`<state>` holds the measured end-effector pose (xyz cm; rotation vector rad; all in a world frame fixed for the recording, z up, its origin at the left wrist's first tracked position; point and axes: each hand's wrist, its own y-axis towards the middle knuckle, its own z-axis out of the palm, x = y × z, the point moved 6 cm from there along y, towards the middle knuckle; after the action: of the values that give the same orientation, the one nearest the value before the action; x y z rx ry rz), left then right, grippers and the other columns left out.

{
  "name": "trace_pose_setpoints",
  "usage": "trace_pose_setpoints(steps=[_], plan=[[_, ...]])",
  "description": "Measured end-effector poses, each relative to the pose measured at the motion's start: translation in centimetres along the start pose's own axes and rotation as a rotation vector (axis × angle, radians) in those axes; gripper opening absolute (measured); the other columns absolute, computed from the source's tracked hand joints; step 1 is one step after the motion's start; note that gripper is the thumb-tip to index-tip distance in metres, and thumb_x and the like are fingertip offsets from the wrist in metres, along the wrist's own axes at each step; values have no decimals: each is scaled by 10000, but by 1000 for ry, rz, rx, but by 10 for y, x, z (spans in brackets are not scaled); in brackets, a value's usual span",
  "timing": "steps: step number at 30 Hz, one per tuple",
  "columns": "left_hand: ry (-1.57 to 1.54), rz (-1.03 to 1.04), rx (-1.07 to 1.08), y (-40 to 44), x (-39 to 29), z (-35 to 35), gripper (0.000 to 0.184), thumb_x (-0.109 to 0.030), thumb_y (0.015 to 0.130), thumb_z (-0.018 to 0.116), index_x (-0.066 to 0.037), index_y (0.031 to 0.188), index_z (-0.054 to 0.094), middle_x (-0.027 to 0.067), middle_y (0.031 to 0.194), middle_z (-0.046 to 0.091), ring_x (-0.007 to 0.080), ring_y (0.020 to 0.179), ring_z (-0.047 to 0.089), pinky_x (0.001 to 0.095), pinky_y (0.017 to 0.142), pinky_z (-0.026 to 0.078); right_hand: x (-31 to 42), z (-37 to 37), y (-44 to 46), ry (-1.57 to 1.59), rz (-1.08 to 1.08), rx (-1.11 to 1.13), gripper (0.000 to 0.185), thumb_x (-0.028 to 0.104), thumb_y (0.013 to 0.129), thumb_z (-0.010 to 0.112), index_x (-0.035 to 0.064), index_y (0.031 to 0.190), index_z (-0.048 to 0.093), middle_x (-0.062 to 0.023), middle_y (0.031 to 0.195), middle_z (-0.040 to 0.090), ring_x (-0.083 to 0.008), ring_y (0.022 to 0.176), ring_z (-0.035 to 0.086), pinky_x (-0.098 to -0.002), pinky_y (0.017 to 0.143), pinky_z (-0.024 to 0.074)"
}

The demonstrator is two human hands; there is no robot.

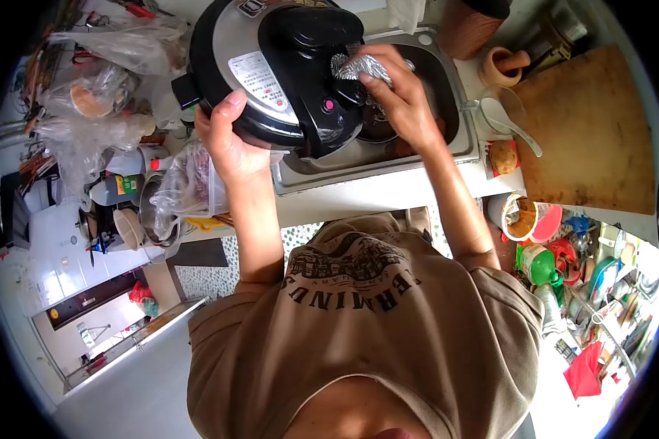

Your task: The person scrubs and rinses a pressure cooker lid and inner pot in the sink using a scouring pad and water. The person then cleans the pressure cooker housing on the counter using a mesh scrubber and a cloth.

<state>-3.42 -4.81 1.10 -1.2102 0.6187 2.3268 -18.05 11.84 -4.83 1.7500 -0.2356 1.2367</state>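
Observation:
A black and silver cooker lid (271, 73) is held tilted above the left part of a steel sink. My left hand (232, 139) grips its lower left rim, thumb on the silver face near a white label. In my right hand (399, 95) is a crumpled piece of silver foil (366, 68), pinched between thumb and fingers and pressed against the black part of the lid. A small pink button (329, 104) shows just below the foil. The sink (454, 88) is partly hidden behind the lid and my right hand; a dark round pan (377, 132) is partly visible in it.
Right of the sink are a wooden board (586, 132), a mortar with pestle (494, 69), a white spoon (499, 117) and a potato (502, 156). Plastic bags (88, 132) and containers crowd the left. An open bin (516, 216) and bottles stand below right.

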Motion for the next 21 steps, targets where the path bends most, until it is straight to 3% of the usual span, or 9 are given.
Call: trace_pose_setpoints(steps=[1,2,6,9,11,13,15,18,21], plan=[[31,12,56,-1,-3,7,482,-57,682,603,26,1153,543,115,1095,619,266,1026,600,390,941,472,-2,2,7,53,36,109,240,142,889,599,-10,1075,588,-120,1077,540,-268,1020,544,-332,886,423],[61,26,111,-1,-4,13,485,-59,681,602,24,1156,543,113,1094,620,265,1016,605,400,939,472,3,2,9,29,50,205,270,194,911,593,-28,1065,586,-71,1076,540,-182,962,537,-292,835,422],[-66,-9,143,-1,-12,13,479,-53,692,580,32,1161,536,144,1092,615,263,1006,610,383,912,490,44,-3,7,-13,-40,222,277,213,897,616,-19,1046,596,-61,1027,545,-159,942,525,-276,809,412],[155,79,174,-8,-30,23,502,-66,696,587,56,1178,515,174,1093,603,277,1005,604,396,921,480,44,4,3,66,67,73,263,193,849,665,-3,1016,614,-106,938,534,-233,922,545,-317,813,431],[279,190,193,-21,-33,41,503,-46,687,601,64,1170,514,174,1082,594,270,991,602,380,911,476,38,11,-3,33,164,86,280,220,826,696,12,1000,627,-97,949,517,-218,937,537,-318,826,432],[305,236,199,-22,-32,43,506,-30,681,610,63,1170,517,165,1085,594,256,983,605,376,902,480,46,16,-7,-31,22,-34,265,193,826,710,25,1007,613,-69,987,507,-193,982,509,-287,853,401],[258,170,167,-21,-31,43,504,-26,683,611,64,1170,518,165,1085,596,253,981,606,377,901,480,44,17,-11,-5,40,-41,275,195,792,745,46,984,617,-72,1011,494,-206,993,499,-295,863,402],[199,108,151,-21,-25,36,498,-19,689,610,63,1172,518,162,1079,604,247,972,611,377,899,482,42,12,-12,0,-27,117,260,180,774,750,61,968,625,-63,1027,493,-204,997,500,-309,878,401],[163,112,182,-21,-23,38,484,-4,697,598,57,1171,521,154,1056,616,245,958,619,372,888,490,43,11,-12,-9,-97,135,240,170,777,744,63,960,630,-60,1017,494,-205,997,495,-320,873,402]])
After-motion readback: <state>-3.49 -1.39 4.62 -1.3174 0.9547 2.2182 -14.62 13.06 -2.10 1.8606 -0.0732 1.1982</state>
